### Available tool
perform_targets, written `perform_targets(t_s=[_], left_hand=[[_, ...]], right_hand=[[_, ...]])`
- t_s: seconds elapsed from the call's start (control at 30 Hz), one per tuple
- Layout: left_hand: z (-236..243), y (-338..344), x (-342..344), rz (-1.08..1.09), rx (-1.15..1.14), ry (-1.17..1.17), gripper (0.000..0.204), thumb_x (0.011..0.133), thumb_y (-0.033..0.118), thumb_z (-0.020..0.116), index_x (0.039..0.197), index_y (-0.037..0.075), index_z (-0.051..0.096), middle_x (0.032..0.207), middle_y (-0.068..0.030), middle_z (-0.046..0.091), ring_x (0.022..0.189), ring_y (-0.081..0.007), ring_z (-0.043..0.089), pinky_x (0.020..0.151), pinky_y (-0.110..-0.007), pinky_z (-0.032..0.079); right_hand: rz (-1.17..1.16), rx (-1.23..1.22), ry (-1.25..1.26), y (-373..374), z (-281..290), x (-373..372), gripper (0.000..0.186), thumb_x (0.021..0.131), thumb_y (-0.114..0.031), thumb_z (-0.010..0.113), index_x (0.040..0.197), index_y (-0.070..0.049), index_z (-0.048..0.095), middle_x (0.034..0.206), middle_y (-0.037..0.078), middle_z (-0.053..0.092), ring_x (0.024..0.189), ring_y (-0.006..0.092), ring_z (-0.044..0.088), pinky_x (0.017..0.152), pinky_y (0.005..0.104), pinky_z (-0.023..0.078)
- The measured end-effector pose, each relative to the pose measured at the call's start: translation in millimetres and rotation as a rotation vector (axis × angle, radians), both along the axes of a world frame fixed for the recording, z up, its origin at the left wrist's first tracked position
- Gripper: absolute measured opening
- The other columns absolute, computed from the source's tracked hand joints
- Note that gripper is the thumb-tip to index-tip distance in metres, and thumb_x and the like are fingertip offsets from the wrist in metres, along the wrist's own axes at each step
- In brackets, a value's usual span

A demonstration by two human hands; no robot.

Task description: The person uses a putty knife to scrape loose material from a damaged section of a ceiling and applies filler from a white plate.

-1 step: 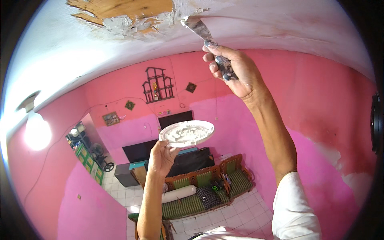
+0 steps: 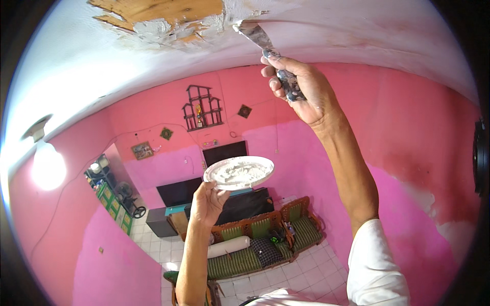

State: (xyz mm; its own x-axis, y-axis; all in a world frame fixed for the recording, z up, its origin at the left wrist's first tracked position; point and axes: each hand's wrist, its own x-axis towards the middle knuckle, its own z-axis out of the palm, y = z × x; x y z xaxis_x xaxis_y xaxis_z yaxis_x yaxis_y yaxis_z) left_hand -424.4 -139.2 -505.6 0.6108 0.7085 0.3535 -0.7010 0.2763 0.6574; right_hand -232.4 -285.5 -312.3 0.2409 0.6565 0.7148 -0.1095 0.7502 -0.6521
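Note:
High up against the white ceiling (image 2: 326, 35), my right hand (image 2: 306, 92) grips the dark, paste-smeared handle of a putty knife (image 2: 258, 36). Its blade tip carries white paste and meets the ceiling beside a damaged patch (image 2: 163, 13), where brownish-orange board shows between ragged white edges. Lower and to the left, my left hand (image 2: 207, 203) holds up a round white plate (image 2: 239, 172) by its near left rim. White paste is spread over the plate.
A lit bulb (image 2: 48, 166) hangs from the ceiling at left. Far below stand a wooden sofa (image 2: 232, 265) with green striped cushions, a matching chair (image 2: 303, 229) and a dark television (image 2: 178, 192). A dark wall shelf (image 2: 202, 109) hangs on the pink wall.
The plate sits very slightly lower and the putty knife has shifted a touch to the right. Both hands keep their grips.

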Motion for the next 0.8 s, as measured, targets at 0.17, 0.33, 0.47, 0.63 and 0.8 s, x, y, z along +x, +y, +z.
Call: perform_targets(t_s=[0.17,0.33,0.47,0.63,0.8], left_hand=[[-16.2,-0.2,-5.9,0.000,-0.074,0.036,0.041,0.080,0.009,0.048,0.117,-0.007,0.039,0.109,-0.0188,0.055,0.090,-0.0241,0.062,0.070,-0.027,0.058],[-17.3,-6.1,-5.7,-0.005,-0.092,0.053,0.043,0.080,0.010,0.050,0.119,-0.006,0.038,0.110,-0.0169,0.055,0.092,-0.0224,0.061,0.072,-0.027,0.057],[-16.7,-11.4,-9.7,-0.023,-0.106,0.037,0.044,0.081,0.011,0.050,0.120,-0.006,0.038,0.110,-0.0163,0.055,0.091,-0.0223,0.061,0.073,-0.028,0.057],[-12.0,-21.6,-10.4,-0.059,-0.086,0.028,0.045,0.082,0.012,0.050,0.122,-0.005,0.037,0.111,-0.0159,0.054,0.093,-0.0222,0.061,0.077,-0.030,0.055],[-14.8,-26.7,-17.0,-0.052,-0.076,0.025,0.045,0.082,0.012,0.050,0.122,-0.004,0.037,0.113,-0.0156,0.053,0.098,-0.0217,0.059,0.078,-0.030,0.055]], right_hand=[[-0.001,0.039,0.032,-4.2,6.8,-8.5,0.020,0.081,-0.014,0.060,0.091,0.003,0.056,0.077,0.012,0.059,0.058,0.0138,0.055,0.050,0.0248,0.044],[-0.023,0.075,0.089,-16.4,15.5,-23.7,0.021,0.081,-0.014,0.060,0.091,0.005,0.055,0.079,0.013,0.060,0.060,0.0159,0.058,0.054,0.0266,0.047],[-0.049,0.093,0.097,-35.9,25.1,-43.3,0.022,0.081,-0.012,0.060,0.091,0.006,0.054,0.080,0.015,0.061,0.060,0.0172,0.059,0.054,0.0265,0.048],[0.009,0.126,0.035,-62.6,26.1,-45.3,0.021,0.081,-0.013,0.060,0.092,0.004,0.055,0.080,0.014,0.060,0.059,0.0160,0.057,0.052,0.0244,0.046],[0.020,0.049,0.008,-75.6,4.0,-39.5,0.027,0.082,-0.020,0.060,0.098,0.001,0.057,0.078,0.008,0.059,0.055,0.0114,0.053,0.047,0.0208,0.041]])
